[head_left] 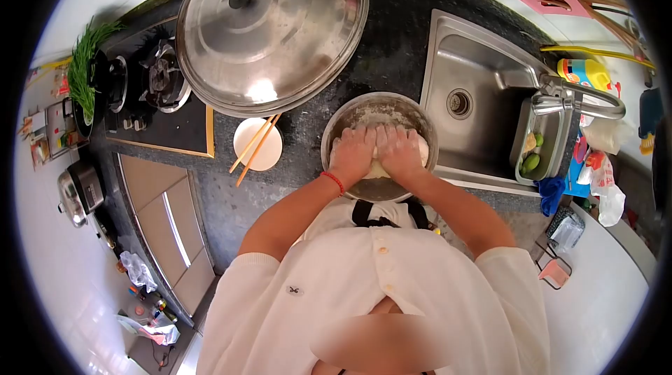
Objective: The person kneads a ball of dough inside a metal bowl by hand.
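Note:
A pale lump of dough [378, 169] lies in a metal bowl [331, 126] whose inner wall is smeared with flour. My left hand [353, 149], with a red bracelet at the wrist, presses onto the dough, its fingers curled over the far side. Beside it, almost touching, my right hand [399, 151] is curled on the dough in the same way. Both hands are dusted with flour, and their fingertips are partly hidden. To the left of the bowl, a pair of chopsticks [256, 147] rests across a white bowl [269, 155].
A large metal lid [280, 32] covers the counter behind the white bowl. A gas stove [157, 105] is at left, with green stalks [85, 70] in a dark pan. At right, the steel sink [483, 60] holds a basin [523, 144] with green produce beneath the faucet [560, 104].

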Motion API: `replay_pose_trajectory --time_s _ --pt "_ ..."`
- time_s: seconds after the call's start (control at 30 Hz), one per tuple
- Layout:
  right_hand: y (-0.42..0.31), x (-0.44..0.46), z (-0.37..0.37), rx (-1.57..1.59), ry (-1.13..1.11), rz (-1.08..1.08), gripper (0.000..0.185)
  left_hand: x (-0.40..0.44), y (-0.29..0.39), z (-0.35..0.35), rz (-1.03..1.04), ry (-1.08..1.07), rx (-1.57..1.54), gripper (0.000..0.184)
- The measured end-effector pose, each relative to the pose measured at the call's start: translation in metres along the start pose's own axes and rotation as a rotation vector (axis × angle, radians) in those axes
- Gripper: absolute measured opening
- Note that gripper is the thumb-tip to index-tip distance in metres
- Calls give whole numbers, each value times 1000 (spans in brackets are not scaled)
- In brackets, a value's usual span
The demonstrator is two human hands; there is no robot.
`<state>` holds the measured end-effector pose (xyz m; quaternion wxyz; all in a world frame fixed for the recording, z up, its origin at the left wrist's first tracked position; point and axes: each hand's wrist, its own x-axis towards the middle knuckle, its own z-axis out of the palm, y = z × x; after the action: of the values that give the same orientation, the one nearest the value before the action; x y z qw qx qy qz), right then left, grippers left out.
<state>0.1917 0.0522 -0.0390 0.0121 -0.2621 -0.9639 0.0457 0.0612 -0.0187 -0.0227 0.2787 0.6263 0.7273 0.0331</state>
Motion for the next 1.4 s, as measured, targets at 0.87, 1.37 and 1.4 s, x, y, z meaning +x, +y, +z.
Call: replay_pose_trajectory --time_s 0.87,1.37,1.4 --pt "9 -3 -78 257 -40 -12 64 -22 -6 -30 101 266 -191 73" --pt "17 30 -5 -35 47 -11 45 28 0 -3 -69 216 228 48" --pt "18 33 -4 -35 13 -3 46 32 -1 1 -81 212 236 47"
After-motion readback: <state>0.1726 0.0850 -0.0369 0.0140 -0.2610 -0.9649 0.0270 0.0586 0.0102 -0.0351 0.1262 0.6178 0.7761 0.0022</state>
